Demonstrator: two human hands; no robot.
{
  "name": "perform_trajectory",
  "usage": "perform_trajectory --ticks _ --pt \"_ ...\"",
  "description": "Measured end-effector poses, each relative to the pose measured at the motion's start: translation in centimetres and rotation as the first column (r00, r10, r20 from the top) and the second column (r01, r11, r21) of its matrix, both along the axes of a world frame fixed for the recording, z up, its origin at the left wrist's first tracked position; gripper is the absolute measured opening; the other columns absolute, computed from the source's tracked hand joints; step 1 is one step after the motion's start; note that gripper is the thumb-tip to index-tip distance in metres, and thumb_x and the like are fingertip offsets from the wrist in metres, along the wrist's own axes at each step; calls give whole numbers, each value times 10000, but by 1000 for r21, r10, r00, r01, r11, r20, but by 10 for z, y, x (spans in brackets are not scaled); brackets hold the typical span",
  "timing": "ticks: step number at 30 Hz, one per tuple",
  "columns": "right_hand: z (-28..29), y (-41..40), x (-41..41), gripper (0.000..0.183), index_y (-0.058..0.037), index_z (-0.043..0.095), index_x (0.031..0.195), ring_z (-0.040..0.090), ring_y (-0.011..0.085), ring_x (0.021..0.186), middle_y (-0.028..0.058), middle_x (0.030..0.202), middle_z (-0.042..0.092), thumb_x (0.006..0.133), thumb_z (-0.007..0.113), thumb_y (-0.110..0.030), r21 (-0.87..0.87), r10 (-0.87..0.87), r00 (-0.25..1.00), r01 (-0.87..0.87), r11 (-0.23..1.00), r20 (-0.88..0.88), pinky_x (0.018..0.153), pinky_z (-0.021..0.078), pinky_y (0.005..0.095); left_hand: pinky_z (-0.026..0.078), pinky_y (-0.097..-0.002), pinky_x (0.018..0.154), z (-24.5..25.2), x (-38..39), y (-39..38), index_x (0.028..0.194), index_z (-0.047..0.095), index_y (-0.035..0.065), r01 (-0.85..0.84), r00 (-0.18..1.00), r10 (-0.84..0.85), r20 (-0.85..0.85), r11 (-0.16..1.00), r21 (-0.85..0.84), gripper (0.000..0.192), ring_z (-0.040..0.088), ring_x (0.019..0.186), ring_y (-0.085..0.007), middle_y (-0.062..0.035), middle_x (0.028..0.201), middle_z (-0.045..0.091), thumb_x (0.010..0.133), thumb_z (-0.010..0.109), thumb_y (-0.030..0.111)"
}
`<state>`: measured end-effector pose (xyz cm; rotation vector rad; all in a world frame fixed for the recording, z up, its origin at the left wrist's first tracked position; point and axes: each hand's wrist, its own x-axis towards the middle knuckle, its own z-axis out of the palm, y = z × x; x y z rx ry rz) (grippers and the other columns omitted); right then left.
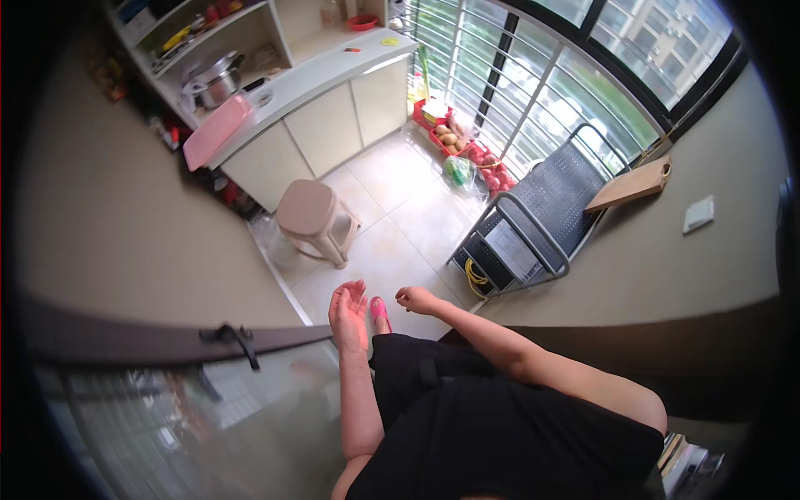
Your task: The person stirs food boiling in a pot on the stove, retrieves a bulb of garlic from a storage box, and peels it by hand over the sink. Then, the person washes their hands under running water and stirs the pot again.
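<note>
My left hand point(349, 315) is raised in front of me with the palm turned up and the fingers loosely bent. It holds nothing and touches nothing. To its right hangs my right hand point(417, 300), its fingers curled loosely, with no object visible in it. Between the two hands, lower down, a pink shoe point(379, 309) shows on my foot against the tiled floor point(400, 250). The nearest object past my left hand is a beige plastic stool point(307, 206). Beyond my right hand stands a grey metal cart point(531, 194) with a perforated top.
A sliding glass door point(269, 412) with a dark frame lies at my left. Ahead runs a white counter point(325, 75) with a pink lid point(219, 131) and a pot point(217, 81). Potatoes point(450, 139) and onions point(494, 169) sit by the barred window. A wooden board point(631, 183) leans right.
</note>
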<state>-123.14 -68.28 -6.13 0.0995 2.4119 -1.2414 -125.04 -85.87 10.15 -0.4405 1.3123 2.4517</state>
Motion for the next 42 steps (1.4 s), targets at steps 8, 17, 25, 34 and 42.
perform_trajectory --ticks 8,17,25,34,42 --pt "-37 98 -121 260 -16 598 995 644 167 632 109 801 651 827 502 -190 -28 -469 858 485 874 209 596 514 282 375 -304 888 -29 -216 105 1008 506 62 383 923 -381 59 922 -50 180 527 1001 -146 -80 1035 581 905 432 190" --pt "-109 210 -210 269 -3 567 1035 638 152 625 96 809 644 839 490 -170 19 -781 388 891 454 489 522 521 271 390 -311 883 -83 -364 275 1013 501 40 662 734 -650 199 750 8 179 529 1007 -172 -92 1021 581 912 426 168" --pt "-192 307 -282 245 -26 601 964 643 155 604 88 768 644 802 485 -169 102 -819 69 983 153 570 496 517 272 384 -302 897 -158 -466 336 1019 517 54 708 657 -632 410 705 -48 186 534 1010 -166 -93 1040 581 920 427 183" --pt "-364 414 -255 212 -30 569 1005 610 130 647 58 817 615 839 494 -138 347 -907 -189 936 -52 375 510 503 269 400 -316 880 -271 -560 416 1018 505 25 758 615 -601 511 629 -172 193 527 1008 -186 -104 1027 560 921 426 172" --pt "-526 493 -233 221 -35 602 985 609 151 660 73 798 624 808 496 -115 528 -974 -213 820 -219 -74 572 506 280 411 -325 882 -399 -593 452 1020 500 23 761 613 -548 570 603 -239 194 538 998 -197 -123 1017 567 915 438 173"
